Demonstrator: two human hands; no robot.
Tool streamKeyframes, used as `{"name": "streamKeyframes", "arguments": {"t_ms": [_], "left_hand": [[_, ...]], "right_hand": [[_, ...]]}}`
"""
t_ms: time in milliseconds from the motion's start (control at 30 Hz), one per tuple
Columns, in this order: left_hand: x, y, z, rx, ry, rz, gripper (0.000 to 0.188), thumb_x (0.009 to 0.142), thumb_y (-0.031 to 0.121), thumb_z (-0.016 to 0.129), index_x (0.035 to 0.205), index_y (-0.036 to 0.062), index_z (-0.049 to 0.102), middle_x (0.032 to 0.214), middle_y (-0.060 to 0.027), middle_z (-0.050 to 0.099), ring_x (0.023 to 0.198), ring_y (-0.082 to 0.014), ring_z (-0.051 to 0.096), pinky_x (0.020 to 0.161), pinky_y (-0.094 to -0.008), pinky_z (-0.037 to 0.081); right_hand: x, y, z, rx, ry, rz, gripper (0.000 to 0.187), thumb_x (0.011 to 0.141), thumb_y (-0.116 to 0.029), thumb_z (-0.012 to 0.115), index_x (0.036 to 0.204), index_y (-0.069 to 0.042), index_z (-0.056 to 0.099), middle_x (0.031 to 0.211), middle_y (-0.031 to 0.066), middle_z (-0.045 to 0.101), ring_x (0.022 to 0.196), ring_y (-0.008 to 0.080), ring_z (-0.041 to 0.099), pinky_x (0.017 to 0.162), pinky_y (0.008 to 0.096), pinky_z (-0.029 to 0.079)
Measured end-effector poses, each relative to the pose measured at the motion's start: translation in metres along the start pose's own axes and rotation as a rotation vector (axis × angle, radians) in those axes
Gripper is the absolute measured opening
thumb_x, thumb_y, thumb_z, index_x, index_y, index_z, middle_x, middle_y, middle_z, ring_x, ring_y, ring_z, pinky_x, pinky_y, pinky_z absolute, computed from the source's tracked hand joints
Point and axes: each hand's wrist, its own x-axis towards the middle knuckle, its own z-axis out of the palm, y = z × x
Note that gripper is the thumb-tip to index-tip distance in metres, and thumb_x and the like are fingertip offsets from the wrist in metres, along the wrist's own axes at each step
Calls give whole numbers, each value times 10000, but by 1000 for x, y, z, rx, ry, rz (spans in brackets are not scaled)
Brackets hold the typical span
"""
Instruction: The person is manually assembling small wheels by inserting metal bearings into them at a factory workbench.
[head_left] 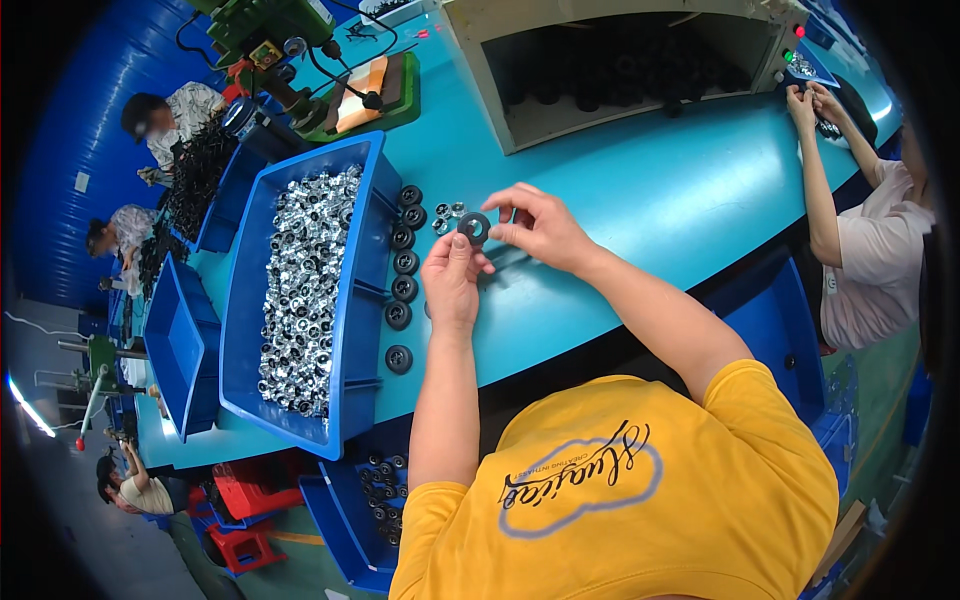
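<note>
Left hand [452, 280] and right hand [538, 228]: fingertips pinched on one dark ring [474, 227], above desk [640, 200] middle | ring's underside hidden | blue bin [355, 330] at left edge, silver parts [300, 290] indistinct

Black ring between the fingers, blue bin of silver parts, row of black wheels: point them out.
black ring [473, 227]: head view, its face.
blue bin [357, 300]: head view, right wall.
row of black wheels [404, 263]: head view, middle wheel.

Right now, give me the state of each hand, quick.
Left hand: closed on the small black ring, fingertips pinching its lower edge.
Right hand: closed on the same ring, pinching it from the other side.
</note>
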Motion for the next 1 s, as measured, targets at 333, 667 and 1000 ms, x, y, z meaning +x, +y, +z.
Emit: {"name": "streamKeyframes", "arguments": {"t_ms": [333, 667, 1000], "left_hand": [[0, -7, 1, 79, -41, 0, 240, 997, 224, 686, 1078, 6, 627, 884, -42, 670, 695, -98, 602, 597, -270, 552], [-1, -8, 6, 134, -31, 86, 193, 1000, 203, 683, 1041, 25, 618, 865, -32, 655, 686, -95, 598, 598, -269, 551], [-3, -5, 2, 177, -52, 72, 166, 973, 168, 715, 1018, 34, 628, 834, -22, 655, 685, -110, 611, 593, -273, 545]], "right_hand": [[-8, 3, 12, -228, 35, -79, 120, 801, -74, 770, 888, -55, 691, 876, 44, 572, 745, 163, 599, 676, 301, 498], [-3, 23, 8, 249, -93, 143, 186, 871, -132, 802, 1006, -53, 702, 876, -31, 538, 747, 66, 494, 652, 228, 422], [-3, 14, 5, 319, -142, 292, 222, 873, -180, 820, 985, -46, 682, 831, -38, 540, 699, 48, 474, 609, 223, 414]]}}
